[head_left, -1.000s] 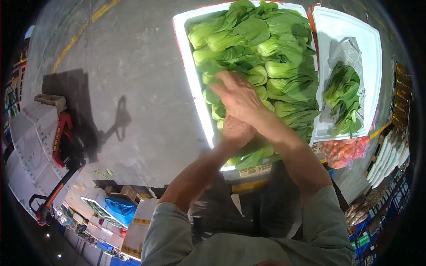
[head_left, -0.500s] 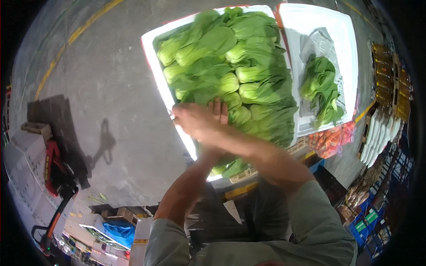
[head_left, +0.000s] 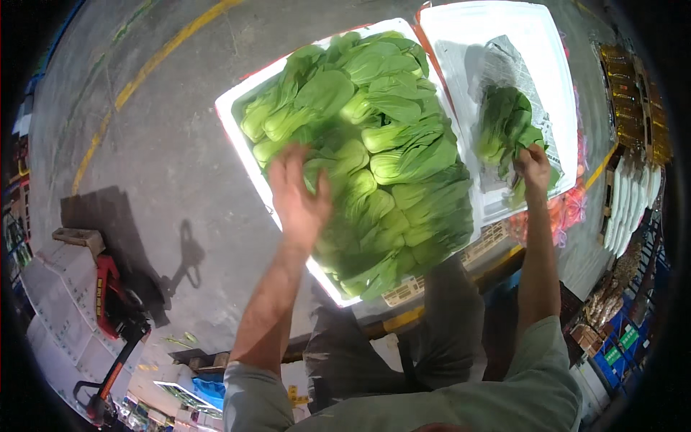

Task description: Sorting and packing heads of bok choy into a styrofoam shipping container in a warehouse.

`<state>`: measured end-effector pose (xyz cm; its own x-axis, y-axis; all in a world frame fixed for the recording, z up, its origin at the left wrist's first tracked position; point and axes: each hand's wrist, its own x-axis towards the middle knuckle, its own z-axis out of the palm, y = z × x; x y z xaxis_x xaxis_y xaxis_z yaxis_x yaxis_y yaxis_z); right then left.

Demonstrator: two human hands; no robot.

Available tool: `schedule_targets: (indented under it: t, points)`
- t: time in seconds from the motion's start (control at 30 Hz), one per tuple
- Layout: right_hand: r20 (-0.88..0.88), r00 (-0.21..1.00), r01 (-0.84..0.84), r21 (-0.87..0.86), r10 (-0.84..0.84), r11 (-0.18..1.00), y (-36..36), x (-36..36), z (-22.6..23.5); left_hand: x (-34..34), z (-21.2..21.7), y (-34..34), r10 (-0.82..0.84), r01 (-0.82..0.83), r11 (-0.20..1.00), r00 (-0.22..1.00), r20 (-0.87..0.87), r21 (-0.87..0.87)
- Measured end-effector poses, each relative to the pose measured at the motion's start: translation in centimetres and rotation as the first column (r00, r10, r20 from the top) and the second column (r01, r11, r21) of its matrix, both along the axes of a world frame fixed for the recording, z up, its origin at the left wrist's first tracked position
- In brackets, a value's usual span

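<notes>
Rows of bok choy [head_left: 403, 155] fill a white foam box [head_left: 234, 115] in front of me. My left hand [head_left: 299, 198] lies over the left side of the rows, thumb and fingers apart, its fingertips on or just above the leaves. To the right, my right hand [head_left: 533, 169] is closed at the lower leaves of loose bok choy [head_left: 504, 119]. That loose bok choy rests on a sheet of newspaper [head_left: 529, 75] in a white foam lid [head_left: 461, 21]. What lies inside the right fingers is partly hidden, but green leaf shows beside them.
Red net bags of orange produce [head_left: 572, 209] sit beyond the lid. A crate [head_left: 407, 291] shows under the box's near edge. At the left stands a red and black pallet jack [head_left: 108, 295] beside white stacked boxes [head_left: 61, 302]. Stacked goods [head_left: 626, 93] line the right.
My hands were crossed together at the box's left side. My right hand has swung right to the loose bok choy, and my left has uncrossed and stays over the rows, fingers spread.
</notes>
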<state>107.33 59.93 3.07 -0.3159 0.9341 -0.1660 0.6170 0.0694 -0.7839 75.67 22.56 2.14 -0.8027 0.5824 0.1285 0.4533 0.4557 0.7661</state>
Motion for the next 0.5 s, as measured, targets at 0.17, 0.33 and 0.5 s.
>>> schedule_targets:
  t: [0.17,0.33,0.5]
  points:
    - [0.278,0.958,-0.137,0.227,0.071,0.964,-5.7,-0.4,-2.1,-5.8,-2.1,1.9,-0.008,-0.060,0.951,0.976,-0.218,-0.302]
    - [0.111,0.962,-0.212,-0.266,0.248,0.940,-20.4,-6.2,-2.7,-7.8,-3.6,3.4,-0.056,-0.129,0.801,0.956,-0.288,-0.585]
    - [-0.151,0.962,-0.272,-0.419,0.229,0.866,-28.1,-9.1,-2.2,-9.5,-3.8,1.6,-0.099,-0.036,0.847,0.970,-0.224,-0.530]
